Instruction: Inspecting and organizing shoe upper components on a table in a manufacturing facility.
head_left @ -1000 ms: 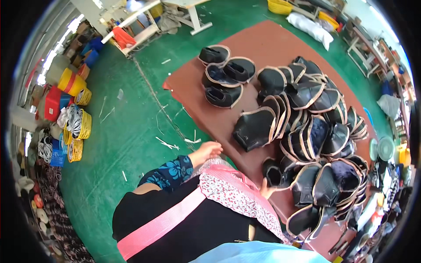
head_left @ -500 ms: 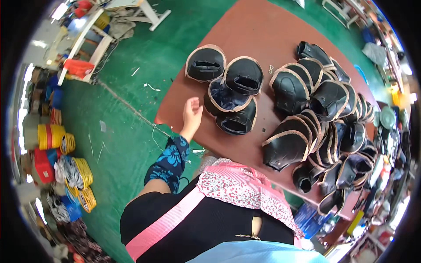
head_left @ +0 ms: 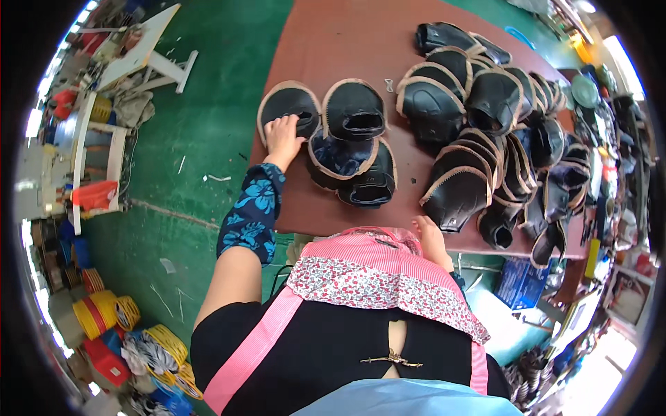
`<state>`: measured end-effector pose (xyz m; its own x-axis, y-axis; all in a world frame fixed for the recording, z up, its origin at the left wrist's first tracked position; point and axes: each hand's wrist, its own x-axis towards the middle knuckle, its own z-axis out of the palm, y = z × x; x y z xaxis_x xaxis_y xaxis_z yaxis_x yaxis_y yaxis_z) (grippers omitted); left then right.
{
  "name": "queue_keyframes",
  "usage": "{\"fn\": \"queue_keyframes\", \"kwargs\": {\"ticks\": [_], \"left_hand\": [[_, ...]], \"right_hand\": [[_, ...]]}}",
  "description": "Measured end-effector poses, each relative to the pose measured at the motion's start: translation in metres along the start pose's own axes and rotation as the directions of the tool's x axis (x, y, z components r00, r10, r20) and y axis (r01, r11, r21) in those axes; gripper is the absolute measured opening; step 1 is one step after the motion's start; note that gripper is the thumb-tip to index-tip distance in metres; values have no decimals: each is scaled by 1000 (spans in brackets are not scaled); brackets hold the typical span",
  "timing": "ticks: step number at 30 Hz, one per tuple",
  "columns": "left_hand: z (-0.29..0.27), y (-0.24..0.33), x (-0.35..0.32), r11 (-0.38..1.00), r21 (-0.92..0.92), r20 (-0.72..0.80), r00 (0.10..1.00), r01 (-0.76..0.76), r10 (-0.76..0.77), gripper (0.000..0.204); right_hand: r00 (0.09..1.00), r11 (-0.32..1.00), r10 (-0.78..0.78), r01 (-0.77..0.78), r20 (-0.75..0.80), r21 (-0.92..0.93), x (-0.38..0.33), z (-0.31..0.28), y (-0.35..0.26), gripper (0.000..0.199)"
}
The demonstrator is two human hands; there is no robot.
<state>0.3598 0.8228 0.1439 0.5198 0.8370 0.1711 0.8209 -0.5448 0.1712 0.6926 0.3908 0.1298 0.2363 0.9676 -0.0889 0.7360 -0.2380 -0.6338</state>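
Note:
My left hand rests on a black shoe upper with a tan edge at the near left of the brown table. A small pile of like uppers lies just right of it. My right hand sits at the table's near edge, touching the lower tip of another black upper; whether it grips it is unclear. Many more black uppers overlap in rows across the table's right half.
Green floor lies left of the table, with a white frame stand and stacked yellow, red and blue baskets. A blue box and clutter sit under the table's right end.
My left hand has reached forward from the table's left edge onto the leftmost upper. The view has swung so the table sits more upright and closer.

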Motion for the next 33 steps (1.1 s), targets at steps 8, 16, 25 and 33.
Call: {"fn": "queue_keyframes", "kwargs": {"ticks": [8, 16, 25, 33], "left_hand": [[-8, 120, 15, 873, -278, -130, 916, -400, 379, 49], [21, 162, 63, 871, -472, 9, 987, -136, 159, 32], [-169, 211, -47, -594, -745, 269, 952, 303, 147, 51], [-165, 261, -141, -430, -902, 44, 983, -37, -176, 51]], "right_hand": [[988, 988, 153, -152, -10, 25, -32, 2, 19, 26], [991, 988, -41, 59, -126, 141, 0, -50, 7, 21], [995, -24, -64, -72, 70, 997, 107, -146, -84, 57], [967, -346, -37, -247, 250, 905, 123, -146, -146, 55]]}}
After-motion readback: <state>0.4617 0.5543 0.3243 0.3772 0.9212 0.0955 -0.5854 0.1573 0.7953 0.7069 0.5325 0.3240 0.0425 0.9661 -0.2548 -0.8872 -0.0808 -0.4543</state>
